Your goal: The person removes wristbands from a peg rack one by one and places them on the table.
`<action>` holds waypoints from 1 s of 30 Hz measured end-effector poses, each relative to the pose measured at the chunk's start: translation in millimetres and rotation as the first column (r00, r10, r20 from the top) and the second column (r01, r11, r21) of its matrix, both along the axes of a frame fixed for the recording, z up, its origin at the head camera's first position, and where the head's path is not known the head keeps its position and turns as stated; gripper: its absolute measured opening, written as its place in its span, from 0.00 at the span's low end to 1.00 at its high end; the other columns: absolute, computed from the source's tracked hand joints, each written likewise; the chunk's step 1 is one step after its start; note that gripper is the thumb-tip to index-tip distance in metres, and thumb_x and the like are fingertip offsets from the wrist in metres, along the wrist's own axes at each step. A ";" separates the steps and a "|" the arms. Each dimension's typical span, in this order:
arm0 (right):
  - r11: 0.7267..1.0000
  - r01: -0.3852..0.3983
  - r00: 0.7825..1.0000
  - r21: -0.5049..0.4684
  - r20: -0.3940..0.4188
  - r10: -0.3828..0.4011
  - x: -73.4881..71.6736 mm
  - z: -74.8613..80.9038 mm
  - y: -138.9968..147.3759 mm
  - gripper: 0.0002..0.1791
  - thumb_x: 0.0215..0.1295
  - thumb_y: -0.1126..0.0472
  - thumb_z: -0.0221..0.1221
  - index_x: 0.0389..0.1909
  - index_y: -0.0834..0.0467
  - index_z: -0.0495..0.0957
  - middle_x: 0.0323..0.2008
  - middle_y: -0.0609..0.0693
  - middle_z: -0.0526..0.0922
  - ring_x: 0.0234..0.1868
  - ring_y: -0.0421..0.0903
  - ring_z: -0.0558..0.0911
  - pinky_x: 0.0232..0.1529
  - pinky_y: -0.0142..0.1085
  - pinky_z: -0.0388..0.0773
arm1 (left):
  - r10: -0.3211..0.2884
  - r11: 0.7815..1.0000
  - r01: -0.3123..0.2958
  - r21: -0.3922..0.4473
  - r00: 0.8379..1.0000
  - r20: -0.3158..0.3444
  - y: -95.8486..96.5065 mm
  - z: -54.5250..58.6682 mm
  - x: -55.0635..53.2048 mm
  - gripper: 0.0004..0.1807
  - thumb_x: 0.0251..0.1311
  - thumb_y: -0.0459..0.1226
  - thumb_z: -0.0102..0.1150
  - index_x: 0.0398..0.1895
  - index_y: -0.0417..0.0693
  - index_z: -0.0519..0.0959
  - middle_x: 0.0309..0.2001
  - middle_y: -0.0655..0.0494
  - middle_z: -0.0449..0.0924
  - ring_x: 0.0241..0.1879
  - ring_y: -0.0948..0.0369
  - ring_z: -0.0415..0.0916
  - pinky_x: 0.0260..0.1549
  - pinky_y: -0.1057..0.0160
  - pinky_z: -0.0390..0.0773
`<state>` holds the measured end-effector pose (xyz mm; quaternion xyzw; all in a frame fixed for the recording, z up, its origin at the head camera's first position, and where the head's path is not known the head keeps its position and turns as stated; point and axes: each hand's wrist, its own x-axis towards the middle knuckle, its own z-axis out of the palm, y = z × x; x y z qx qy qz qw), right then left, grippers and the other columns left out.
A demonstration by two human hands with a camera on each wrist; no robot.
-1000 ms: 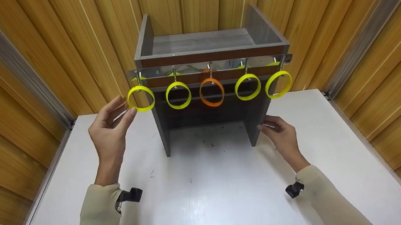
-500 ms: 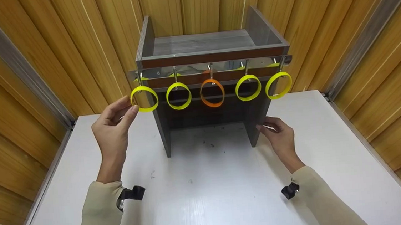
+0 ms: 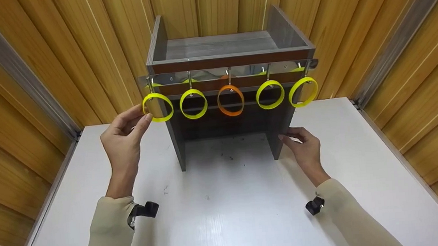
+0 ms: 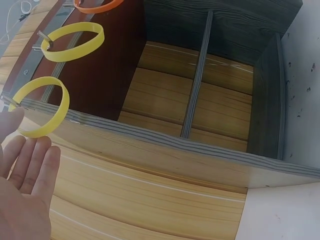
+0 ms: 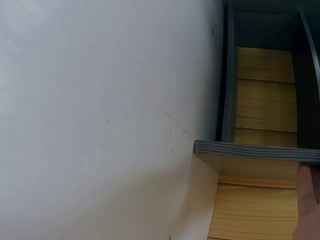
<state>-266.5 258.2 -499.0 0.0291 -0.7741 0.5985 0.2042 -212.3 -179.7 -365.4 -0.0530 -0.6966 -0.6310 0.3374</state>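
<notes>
My left hand [image 3: 123,142] pinches the left edge of the leftmost yellow ring [image 3: 170,103] between thumb and fingers. In the left wrist view this yellow ring [image 4: 64,107] hangs on a metal hook, the thumb at its side and the fingers just under it. Three yellow rings and an orange ring [image 3: 232,113] hang in a row beside it on a metal hook rail [image 3: 207,75]. The rail runs across the front of a grey wooden shelf unit [image 3: 178,149]. Low on the right, my right hand [image 3: 307,149] rests its fingertips against the unit's right side panel [image 3: 277,145].
The shelf unit stands on a white table [image 3: 227,224] marked with small dark specks. Wood-look panels [image 3: 29,95] enclose the back and both sides. A black wrist camera [image 3: 147,209] juts inward from the left sleeve, another from the right.
My left hand has shifted slightly right, pushing the leftmost yellow ring a little to the right with it. My right hand stays at the side panel with only a slight shift of the wrist.
</notes>
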 end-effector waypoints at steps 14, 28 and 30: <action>1.000 0.017 0.999 0.011 -0.042 -0.016 -2.2 -1.1 -0.1 0.11 0.64 0.69 0.73 0.46 0.66 0.86 0.43 0.54 0.88 0.45 0.40 0.88 0.49 0.31 0.88 | -0.044 0.997 0.046 0.064 0.998 -0.039 1.9 2.7 -2.0 0.13 0.66 0.27 0.72 0.52 0.34 0.87 0.46 0.45 0.88 0.44 0.55 0.88 0.49 0.63 0.88; 0.999 0.038 0.999 -0.006 0.000 -0.038 0.8 -2.2 -3.6 0.13 0.65 0.67 0.74 0.49 0.66 0.85 0.45 0.56 0.88 0.46 0.39 0.87 0.51 0.30 0.87 | -0.072 0.980 0.074 0.184 0.997 -0.017 4.0 11.7 -0.9 0.12 0.65 0.29 0.73 0.51 0.36 0.88 0.46 0.43 0.86 0.46 0.52 0.87 0.49 0.60 0.89; 0.999 0.046 0.999 -0.011 -0.003 -0.046 1.1 -1.4 -4.9 0.13 0.65 0.68 0.74 0.48 0.66 0.85 0.45 0.56 0.88 0.47 0.40 0.87 0.51 0.29 0.87 | -0.070 0.979 0.073 0.188 0.997 -0.024 3.8 13.1 -0.5 0.12 0.65 0.29 0.73 0.51 0.36 0.88 0.45 0.43 0.86 0.45 0.52 0.87 0.48 0.60 0.89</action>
